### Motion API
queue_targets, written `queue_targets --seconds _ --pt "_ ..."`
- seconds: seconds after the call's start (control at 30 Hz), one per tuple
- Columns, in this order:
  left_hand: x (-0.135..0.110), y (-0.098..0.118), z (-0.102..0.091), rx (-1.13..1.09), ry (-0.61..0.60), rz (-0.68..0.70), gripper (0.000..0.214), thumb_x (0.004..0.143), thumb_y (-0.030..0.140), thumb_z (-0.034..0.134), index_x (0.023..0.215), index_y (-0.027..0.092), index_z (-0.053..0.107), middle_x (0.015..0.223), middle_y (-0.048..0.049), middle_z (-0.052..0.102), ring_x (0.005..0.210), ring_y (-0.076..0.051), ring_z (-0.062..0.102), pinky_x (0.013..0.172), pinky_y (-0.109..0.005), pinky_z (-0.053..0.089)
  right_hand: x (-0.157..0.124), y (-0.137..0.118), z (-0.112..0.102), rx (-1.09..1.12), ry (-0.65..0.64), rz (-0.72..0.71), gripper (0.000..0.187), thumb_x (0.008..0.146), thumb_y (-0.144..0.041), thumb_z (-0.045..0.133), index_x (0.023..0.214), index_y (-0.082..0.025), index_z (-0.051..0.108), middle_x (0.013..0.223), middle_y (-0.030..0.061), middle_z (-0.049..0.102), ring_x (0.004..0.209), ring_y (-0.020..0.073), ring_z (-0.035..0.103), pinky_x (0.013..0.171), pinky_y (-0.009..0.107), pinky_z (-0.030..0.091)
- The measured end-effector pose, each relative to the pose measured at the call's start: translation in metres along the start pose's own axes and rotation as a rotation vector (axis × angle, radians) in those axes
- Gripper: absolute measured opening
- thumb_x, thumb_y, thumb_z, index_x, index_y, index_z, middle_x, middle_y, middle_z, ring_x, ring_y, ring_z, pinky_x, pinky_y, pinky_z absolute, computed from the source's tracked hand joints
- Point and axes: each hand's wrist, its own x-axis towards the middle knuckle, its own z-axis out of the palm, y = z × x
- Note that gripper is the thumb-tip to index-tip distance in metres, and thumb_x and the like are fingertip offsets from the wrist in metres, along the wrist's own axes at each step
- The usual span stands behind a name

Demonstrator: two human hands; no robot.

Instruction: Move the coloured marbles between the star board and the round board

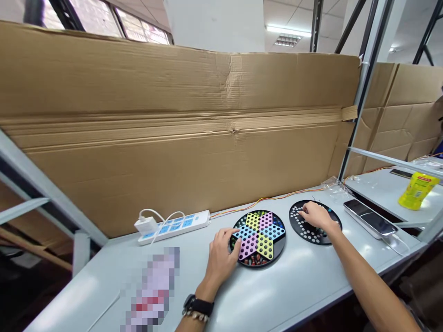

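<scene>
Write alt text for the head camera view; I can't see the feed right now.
The person's left hand rests at the edge of a round black Chinese checkers board with a multicoloured star and marbles, while the right hand lies on a black perforated disc. A white power strip and a smartphone sit on the pale table before a cardboard wall.

**Q:** What lies on the worktop (90, 281)?

**A:** Two round boards side by side: a checkers board (258, 238), and to its right a second board (304, 233).

**Q:** Where are the hands?

**A:** The left hand (220, 256) rests on the checkers board's left edge, the right hand (316, 216) on the second board.

**Q:** And around them?

**A:** A power strip (173, 227) left of the boards, a phone (369, 218) right, cardboard (173, 115) behind.
</scene>
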Motion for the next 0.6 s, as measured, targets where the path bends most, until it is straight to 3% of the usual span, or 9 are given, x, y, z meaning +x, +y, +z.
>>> queue_targets --seconds 0.13,0.2,0.3,0.5,0.6 --pt "0.001 0.0 -0.002 -0.01 0.013 -0.013 0.035 0.102 0.045 0.059 0.122 0.029 0.083 0.127 -0.0115 0.086 0.127 -0.038 0.079 0.113 -0.062 0.064 -0.006 -0.041 0.009 0.092 -0.034 -0.197 0.034 0.113 -0.023 0.064 0.141 -0.016 0.081 0.143 0.0171 0.08 0.134 0.0288 0.073 0.11 0.031 0.049" --pt "0.0 0.0 -0.002 -0.006 0.018 -0.014 0.035 0.102 0.045 0.059 0.121 0.029 0.083 0.126 -0.0118 0.086 0.126 -0.038 0.08 0.112 -0.062 0.065 -0.008 -0.065 0.016 0.069 -0.123 -0.288 0.033 0.111 -0.019 0.065 0.139 -0.016 0.082 0.145 0.0158 0.079 0.132 0.0281 0.072 0.109 0.03 0.049" --pt "0.0 0.0 -0.003 0.003 0.031 -0.013 0.035 0.102 0.046 0.058 0.12 0.029 0.083 0.125 -0.0122 0.085 0.125 -0.038 0.081 0.11 -0.062 0.066 -0.006 -0.091 0.023 0.008 -0.193 -0.288 0.029 0.111 -0.013 0.059 0.128 -0.013 0.083 0.145 0.0183 0.077 0.124 0.0271 0.071 0.101 0.03 0.048" --pt "0.0 0.002 -0.005 -0.008 -0.001 -0.034 0.035 0.102 0.046 0.058 0.122 0.03 0.082 0.128 -0.0113 0.085 0.129 -0.04 0.079 0.113 -0.061 0.064 0.007 -0.094 0.024 0.019 -0.27 -0.277 0.023 0.096 -0.001 0.067 0.107 -0.014 0.084 0.115 0.0129 0.083 0.102 0.0232 0.07 0.085 0.028 0.045" --pt "0.0 0.003 -0.007 -0.019 -0.018 -0.038 0.039 0.103 0.047 0.057 0.124 0.028 0.083 0.13 -0.0131 0.085 0.131 -0.042 0.078 0.115 -0.064 0.062 0.007 -0.084 0.019 0.014 -0.291 -0.291 0.032 0.088 0.005 0.07 0.11 -0.013 0.084 0.12 0.0127 0.082 0.102 0.0218 0.07 0.084 0.026 0.045"
